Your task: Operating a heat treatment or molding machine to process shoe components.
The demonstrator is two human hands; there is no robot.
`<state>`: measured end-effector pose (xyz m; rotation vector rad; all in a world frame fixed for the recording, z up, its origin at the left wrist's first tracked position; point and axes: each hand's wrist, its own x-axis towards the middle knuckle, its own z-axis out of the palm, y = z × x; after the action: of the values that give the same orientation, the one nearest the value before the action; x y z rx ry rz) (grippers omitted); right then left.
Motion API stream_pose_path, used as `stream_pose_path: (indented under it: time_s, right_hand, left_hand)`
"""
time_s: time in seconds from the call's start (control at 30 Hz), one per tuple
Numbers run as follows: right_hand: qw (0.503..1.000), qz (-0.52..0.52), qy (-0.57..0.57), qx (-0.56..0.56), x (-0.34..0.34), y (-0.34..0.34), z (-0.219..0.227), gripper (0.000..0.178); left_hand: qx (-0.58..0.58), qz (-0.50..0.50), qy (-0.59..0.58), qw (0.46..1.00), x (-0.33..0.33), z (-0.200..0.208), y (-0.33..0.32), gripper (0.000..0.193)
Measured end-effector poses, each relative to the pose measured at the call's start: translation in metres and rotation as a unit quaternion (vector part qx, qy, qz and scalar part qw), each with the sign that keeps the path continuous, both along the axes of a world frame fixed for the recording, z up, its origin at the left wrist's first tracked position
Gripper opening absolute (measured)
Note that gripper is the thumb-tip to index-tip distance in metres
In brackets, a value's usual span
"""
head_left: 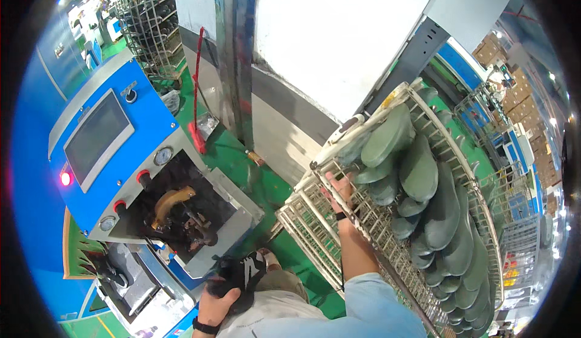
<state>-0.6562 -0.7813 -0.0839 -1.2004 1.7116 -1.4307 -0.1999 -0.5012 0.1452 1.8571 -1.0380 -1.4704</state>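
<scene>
Down at the lower left, my left hand is closed on a black shoe with a light stripe pattern, held close to my body. My right arm reaches forward to the off-white wire rack. There my right hand grips the rack's near rail, a bar crossing the palm; some fingers are partly hidden by the wires. Beside that hand, many dark green shoe-shaped pieces, smooth like shoe lasts, stand packed in rows on the rack.
To the left stands a blue machine with a screen, gauges and an open dark cavity holding a curved brown part. Below it, a black shoe lies on a grey tray. A metal post and a red-handled tool stand ahead.
</scene>
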Motion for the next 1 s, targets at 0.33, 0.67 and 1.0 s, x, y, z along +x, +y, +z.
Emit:
stream_pose_path:
  time_s: [0.33,0.67,1.0]
  right_hand:
    - [0.943,-0.132,-0.106,0.287,0.104,-0.015,0.109,0.092]
    - [0.911,-0.096,-0.366,0.166,0.109,-0.01,0.096,0.05]
    - [0.952,0.188,-0.239,-0.015,-0.045,-0.003,0.071,0.059]
  left_hand:
    - [-0.016,0.28,0.106,0.954,0.085,-0.026,0.095,0.023]
    - [-0.007,0.272,0.16,0.949,0.169,-0.045,0.146,0.036]
    - [-0.102,0.518,-0.038,0.848,0.282,-0.093,0.222,0.038]
